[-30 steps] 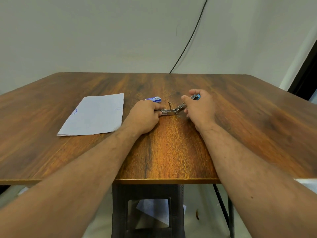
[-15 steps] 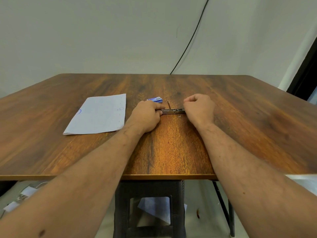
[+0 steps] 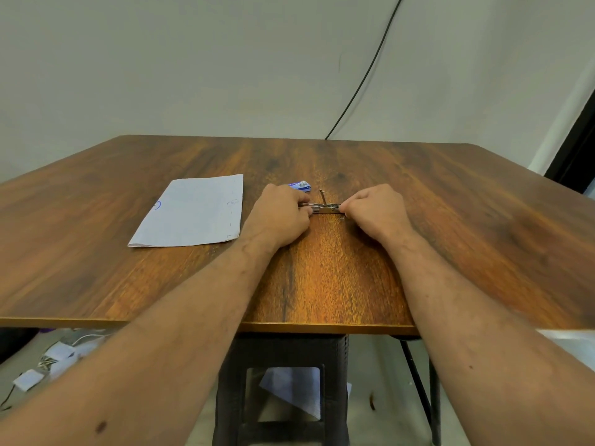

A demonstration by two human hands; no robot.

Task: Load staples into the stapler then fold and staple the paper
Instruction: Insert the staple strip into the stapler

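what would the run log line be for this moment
step: loading staples | left hand: grips stapler | right hand: grips stapler's other end | paper: flat, untouched | staple box: behind left hand

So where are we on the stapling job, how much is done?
Still on loading: both hands, left hand and right hand, grip the metal stapler lying on the table; whether staples are in, I cannot tell. The paper lies flat, unfolded, unstapled.

Soft, even light; mild wide-angle bending at the edges.
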